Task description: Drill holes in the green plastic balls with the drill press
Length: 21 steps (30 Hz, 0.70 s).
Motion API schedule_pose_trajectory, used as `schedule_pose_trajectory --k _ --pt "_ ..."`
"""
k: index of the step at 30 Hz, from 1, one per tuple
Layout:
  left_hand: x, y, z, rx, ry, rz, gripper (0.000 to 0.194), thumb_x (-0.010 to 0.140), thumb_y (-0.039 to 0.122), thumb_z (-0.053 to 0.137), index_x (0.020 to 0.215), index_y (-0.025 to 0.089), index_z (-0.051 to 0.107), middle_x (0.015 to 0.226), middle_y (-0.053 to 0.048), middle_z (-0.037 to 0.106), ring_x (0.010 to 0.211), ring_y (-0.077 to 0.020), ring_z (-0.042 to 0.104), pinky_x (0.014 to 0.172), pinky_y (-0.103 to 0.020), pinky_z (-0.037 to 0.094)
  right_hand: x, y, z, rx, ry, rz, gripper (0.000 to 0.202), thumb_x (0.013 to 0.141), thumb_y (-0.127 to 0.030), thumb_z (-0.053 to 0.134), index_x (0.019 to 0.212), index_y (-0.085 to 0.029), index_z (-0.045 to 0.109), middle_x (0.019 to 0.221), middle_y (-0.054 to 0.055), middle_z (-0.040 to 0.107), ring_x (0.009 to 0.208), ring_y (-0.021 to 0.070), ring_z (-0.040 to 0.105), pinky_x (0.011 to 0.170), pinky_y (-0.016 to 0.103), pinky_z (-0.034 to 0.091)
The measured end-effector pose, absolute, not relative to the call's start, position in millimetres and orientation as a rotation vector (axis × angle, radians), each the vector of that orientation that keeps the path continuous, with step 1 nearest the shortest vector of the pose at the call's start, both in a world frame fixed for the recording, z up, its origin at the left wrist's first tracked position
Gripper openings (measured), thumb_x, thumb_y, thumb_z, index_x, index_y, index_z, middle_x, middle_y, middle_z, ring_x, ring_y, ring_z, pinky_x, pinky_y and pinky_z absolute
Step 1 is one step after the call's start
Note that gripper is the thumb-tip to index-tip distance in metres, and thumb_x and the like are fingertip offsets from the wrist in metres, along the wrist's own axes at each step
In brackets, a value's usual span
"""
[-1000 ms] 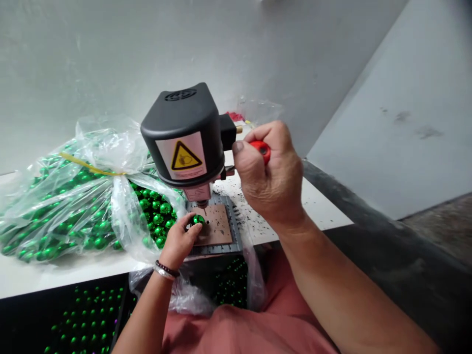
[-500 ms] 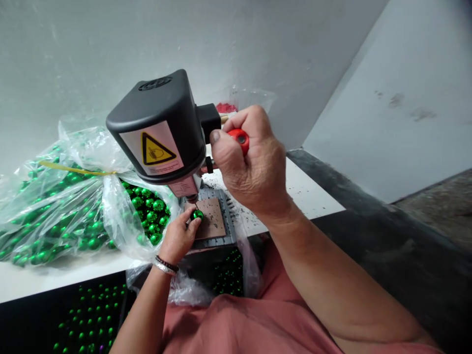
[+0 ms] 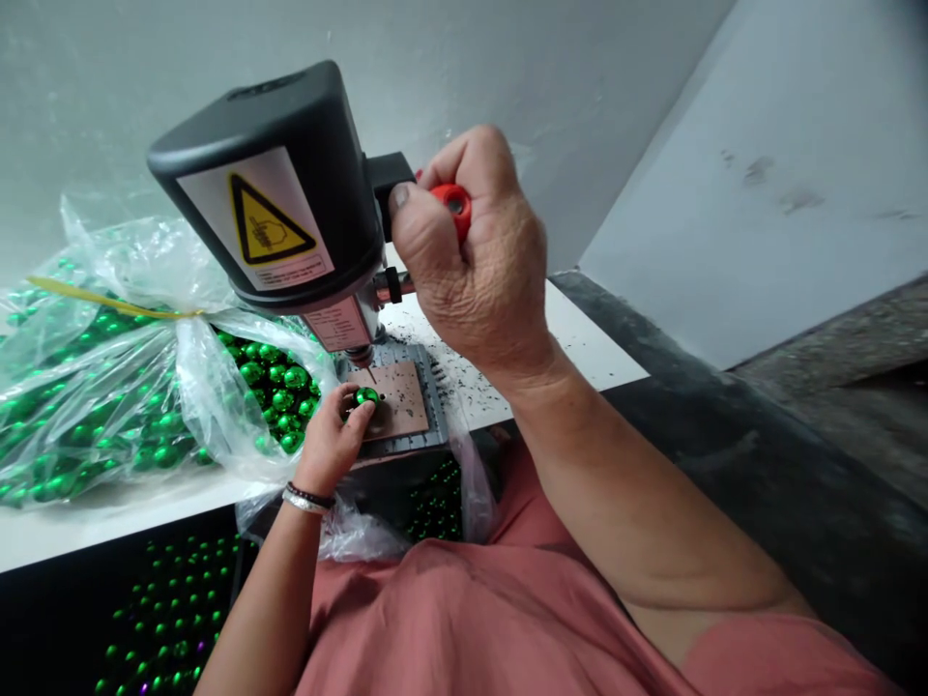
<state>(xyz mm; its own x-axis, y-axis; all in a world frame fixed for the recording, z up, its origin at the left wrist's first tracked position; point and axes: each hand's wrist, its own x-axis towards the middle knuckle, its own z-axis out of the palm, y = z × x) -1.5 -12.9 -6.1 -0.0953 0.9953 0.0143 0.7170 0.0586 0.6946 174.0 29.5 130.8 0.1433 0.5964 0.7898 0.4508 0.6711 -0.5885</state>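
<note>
My left hand (image 3: 337, 432) pinches a shiny green ball (image 3: 367, 395) between thumb and fingers, over a brown board (image 3: 403, 398) on the grey metal base (image 3: 436, 411) of a bench drill. A small dark spot shows at the ball's right side. Just above the ball points the thin drill bit (image 3: 372, 373); whether they touch I cannot tell. The black-topped drill press (image 3: 268, 184) carries a yellow warning label. Closed around its red handle knob (image 3: 456, 208) is my right hand (image 3: 482, 266), raised beside the drill head.
Left of the drill, a clear plastic bag (image 3: 192, 377) full of green balls lies on the white table (image 3: 580, 338). Dark shavings are scattered right of the base. Below the table edge are more green balls (image 3: 178, 599) in dark containers. A wall stands behind.
The view has shifted, so the drill appears larger and farther up and left. The bit now looks drawn back a little from the ball. Both hands keep their holds.
</note>
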Motion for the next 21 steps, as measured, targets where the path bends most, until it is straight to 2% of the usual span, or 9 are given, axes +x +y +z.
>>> schedule_pose_trajectory --k 4,11,17,21 --pt "-4.7 -12.0 -5.6 1.565 1.869 0.760 0.049 0.078 0.046 0.049 0.116 0.015 0.056 0.090 -0.007 0.067 0.073 -0.0172 0.063 0.067 -0.029 0.050 174.3 30.5 130.5 -0.927 -1.492 0.122 0.020 0.082 -0.036 0.045 0.072 -0.022 0.036 0.062 -0.003 0.042 0.054 0.0067 0.039 0.054 0.019 0.038" --pt "-1.3 -6.0 -8.3 1.579 1.845 0.755 0.046 0.078 0.045 0.049 0.115 0.019 0.057 0.085 -0.004 0.067 0.060 -0.0133 0.059 0.061 -0.026 0.047 173.6 29.6 131.6 -0.966 -1.498 0.161 0.021 0.082 -0.037 0.047 0.073 -0.022 0.035 0.061 -0.004 0.040 0.050 0.0052 0.039 0.052 0.018 0.038" --pt "0.4 -1.1 -11.3 1.707 1.910 0.742 0.044 0.078 0.045 0.050 0.114 0.020 0.059 0.089 -0.004 0.068 0.077 -0.0180 0.063 0.066 -0.027 0.047 173.7 29.1 131.7 -0.923 -1.482 0.174 0.021 0.081 -0.036 0.049 0.072 -0.022 0.036 0.061 -0.005 0.038 0.050 0.0044 0.039 0.051 0.017 0.038" --pt "4.7 0.9 -9.0 1.746 1.926 0.734 0.043 0.077 0.042 0.053 0.114 0.020 0.060 0.098 -0.006 0.068 0.090 -0.0199 0.062 0.077 -0.029 0.047 174.3 29.9 131.0 -0.919 -1.483 0.179 0.021 0.081 -0.036 0.048 0.072 -0.022 0.036 0.059 -0.005 0.037 0.050 0.0047 0.038 0.051 0.018 0.037"
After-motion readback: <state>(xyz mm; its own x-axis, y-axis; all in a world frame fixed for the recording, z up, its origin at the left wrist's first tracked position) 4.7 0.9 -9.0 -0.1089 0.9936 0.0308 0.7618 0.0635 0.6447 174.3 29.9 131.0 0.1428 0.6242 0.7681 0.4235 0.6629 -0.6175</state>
